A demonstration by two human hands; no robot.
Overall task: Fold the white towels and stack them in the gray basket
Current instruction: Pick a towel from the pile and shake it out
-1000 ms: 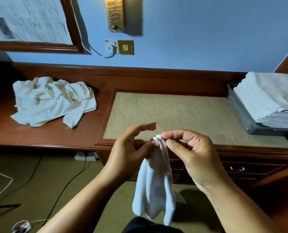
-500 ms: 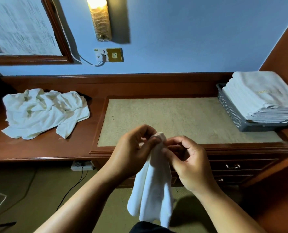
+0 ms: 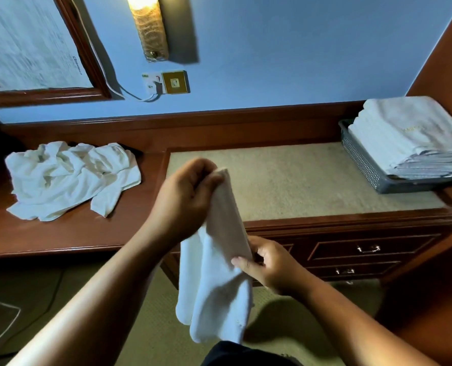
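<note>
The person holds one white towel point(image 3: 218, 283) up in front of the table point(image 3: 293, 180). The left hand point(image 3: 185, 199) is curled tight and pinches the top corner of the towel. The right hand point(image 3: 273, 268) is lower down and pinches the towel's side edge between thumb and fingers. The towel hangs long and loose between both hands, with its bottom end dangling over the floor point(image 3: 312, 336) (it touches nothing down there).

On the left part of the table lies a messy pile of white towels point(image 3: 69, 180), all crumpled. On the far right of the table sits the gray basket point(image 3: 365, 165). A neat stack of folded towels point(image 3: 409, 136) fills it and rises above its rim. The held towel is well apart from both the pile and the basket.

The table has drawers point(image 3: 370, 249) under its right side. On the blue wall a lamp point(image 3: 148, 30) glows, with a wall plug point(image 3: 166, 83) below it and a wooden frame point(image 3: 87, 48) to the left.
</note>
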